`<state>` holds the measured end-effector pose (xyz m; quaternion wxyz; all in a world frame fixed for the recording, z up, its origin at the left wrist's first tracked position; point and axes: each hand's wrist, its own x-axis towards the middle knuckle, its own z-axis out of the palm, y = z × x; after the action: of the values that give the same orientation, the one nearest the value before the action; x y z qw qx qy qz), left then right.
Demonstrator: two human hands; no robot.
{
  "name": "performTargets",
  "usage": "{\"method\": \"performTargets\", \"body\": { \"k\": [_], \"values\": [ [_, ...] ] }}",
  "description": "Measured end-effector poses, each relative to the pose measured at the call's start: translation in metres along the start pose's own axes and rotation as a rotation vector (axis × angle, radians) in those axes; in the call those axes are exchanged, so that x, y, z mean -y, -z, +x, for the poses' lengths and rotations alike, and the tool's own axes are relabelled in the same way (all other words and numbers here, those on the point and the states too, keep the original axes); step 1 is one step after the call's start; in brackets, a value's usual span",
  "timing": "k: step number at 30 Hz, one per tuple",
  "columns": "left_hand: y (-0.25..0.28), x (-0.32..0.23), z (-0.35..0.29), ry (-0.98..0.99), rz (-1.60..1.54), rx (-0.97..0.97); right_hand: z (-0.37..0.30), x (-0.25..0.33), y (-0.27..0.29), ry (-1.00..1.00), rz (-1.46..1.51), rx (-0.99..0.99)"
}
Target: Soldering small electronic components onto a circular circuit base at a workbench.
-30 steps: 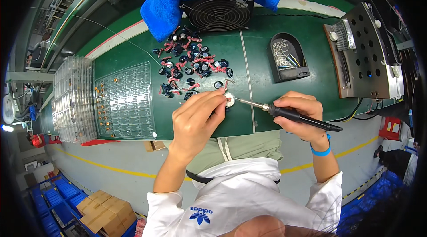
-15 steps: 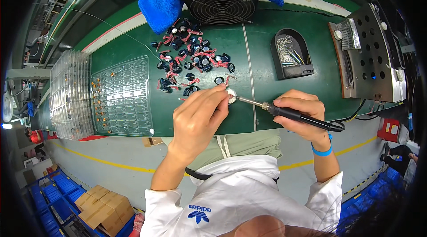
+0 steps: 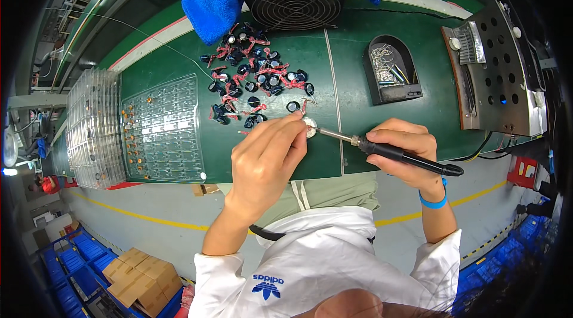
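Observation:
My left hand (image 3: 266, 154) is closed in a pinch at the edge of a small round silvery part (image 3: 311, 127), its fingertips partly hiding it. My right hand (image 3: 406, 154) grips the black handle of a soldering iron (image 3: 394, 152) like a pen. The iron's metal tip points left and meets the round part at its right side, close to my left fingertips. Beyond my left hand lies a loose heap of small dark round components (image 3: 262, 76) with silvery faces and red wires. One dark component (image 3: 292, 106) sits just past my left fingertips.
Clear plastic trays (image 3: 161, 130) lie at left beside a tall tray stack (image 3: 92, 130). A black fan (image 3: 293, 7) under a blue towel (image 3: 209, 4) stands at the back. Right are a black bin (image 3: 391, 96) of thin metal pieces and a perforated metal box (image 3: 498, 67).
Both hands, the round part and the soldering iron hold almost the same position. The view has shifted very slightly.

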<state>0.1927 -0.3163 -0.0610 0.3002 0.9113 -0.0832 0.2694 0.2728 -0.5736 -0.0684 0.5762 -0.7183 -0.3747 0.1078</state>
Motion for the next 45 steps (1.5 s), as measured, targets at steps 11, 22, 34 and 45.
{"method": "performTargets", "body": {
  "k": [11,22,34,45],
  "values": [
    [0.003,-0.003,-0.001,0.001,0.012,0.013,-0.002,0.002,-0.003,-0.007,0.028,-0.025],
    [0.0,0.0,0.0,0.001,0.002,0.008,-0.007,-0.008,0.0,-0.002,0.046,-0.055],
    [0.004,0.01,-0.004,0.045,-0.255,-0.034,-0.02,-0.003,-0.016,0.171,-0.347,-0.395],
    [0.053,0.022,-0.029,0.063,-0.358,-0.197,-0.035,0.002,-0.034,0.041,-0.81,-0.559]
  ]
}}
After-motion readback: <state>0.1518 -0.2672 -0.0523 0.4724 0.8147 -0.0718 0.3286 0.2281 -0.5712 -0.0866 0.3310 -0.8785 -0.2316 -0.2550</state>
